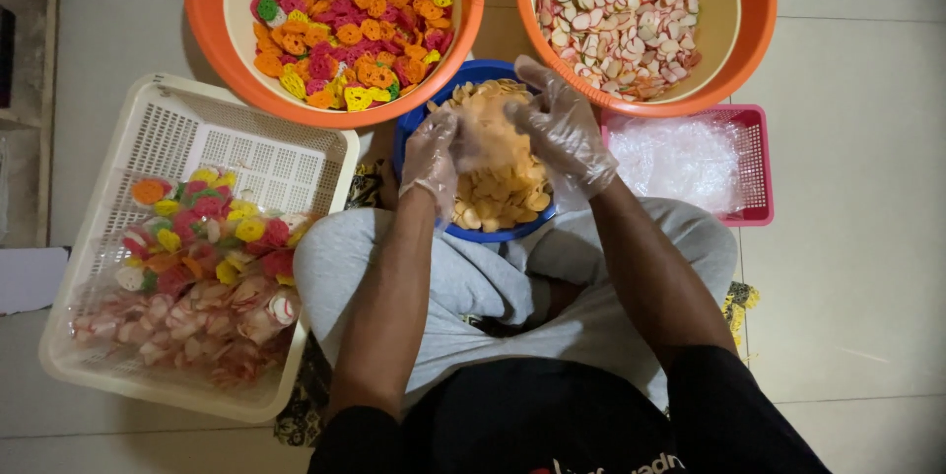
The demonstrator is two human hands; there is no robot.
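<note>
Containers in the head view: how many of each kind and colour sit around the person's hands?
Orange tubs: 2, one of mixed-colour crackers, one of white-and-pink crackers
Blue bowl, under the left hand and right hand: 1
Cream lattice basket: 1
Pink basket of clear bags: 1
Total: 5 containers

Both orange basins (212,40) at the top of the frame are cut off by its upper edge. The gloved hands (562,124) hide part of the blue bowl (409,129), and whatever they hold is blurred.
</note>
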